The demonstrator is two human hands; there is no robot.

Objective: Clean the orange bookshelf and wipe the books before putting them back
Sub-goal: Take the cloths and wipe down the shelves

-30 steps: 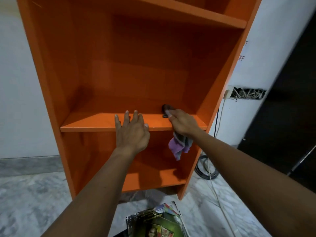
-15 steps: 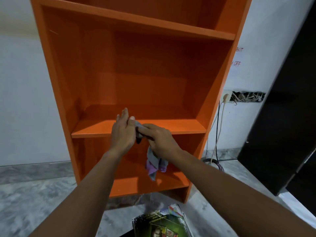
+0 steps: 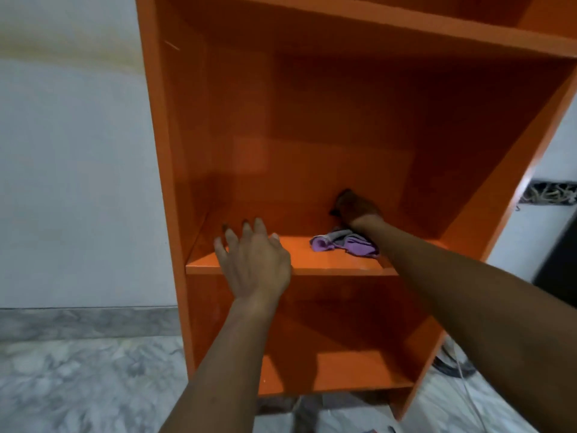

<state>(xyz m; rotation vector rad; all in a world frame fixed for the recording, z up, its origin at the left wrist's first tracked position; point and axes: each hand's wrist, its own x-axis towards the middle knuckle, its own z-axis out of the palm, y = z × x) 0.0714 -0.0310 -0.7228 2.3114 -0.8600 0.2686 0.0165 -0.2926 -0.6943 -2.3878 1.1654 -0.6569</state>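
**Orange bookshelf** [image 3: 162, 151], shown during the shelf-wiping step. The unit stands on a marbled floor [image 3: 78, 370] against a pale wall [image 3: 62, 182], and its middle shelf [image 3: 312, 260] is being worked. A grey-and-purple cloth [image 3: 343, 243] lies bunched on the board right of centre, with one dark end carried to the rear of the compartment by the right hand [image 3: 356, 209]. The grip of that hand appears clenched on the cloth end, though the fingers are lost in shadow. The left hand [image 3: 254, 264] is held at the front edge of the same board, left of centre, its grip released and the fingers spread; whether the board is touched cannot be told. Step in hand, as judged: wiping of the rear of the middle compartment, with the wiping and reshelving of the books not yet begun. The next move is judged to call for a sweep of the cloth forward and leftward over the rest of the board, the trailing fold being gathered so that it is not dragged off the edge. Compartments: the middle one holds only the cloth and the right hand; the lower one [image 3: 343, 370] shows no books on its visible board; the upper one is cropped, and its contents cannot be told. A cable [image 3: 459, 367] lies on the floor right of the unit, below a wall recess [image 3: 549, 195] with loose wires.
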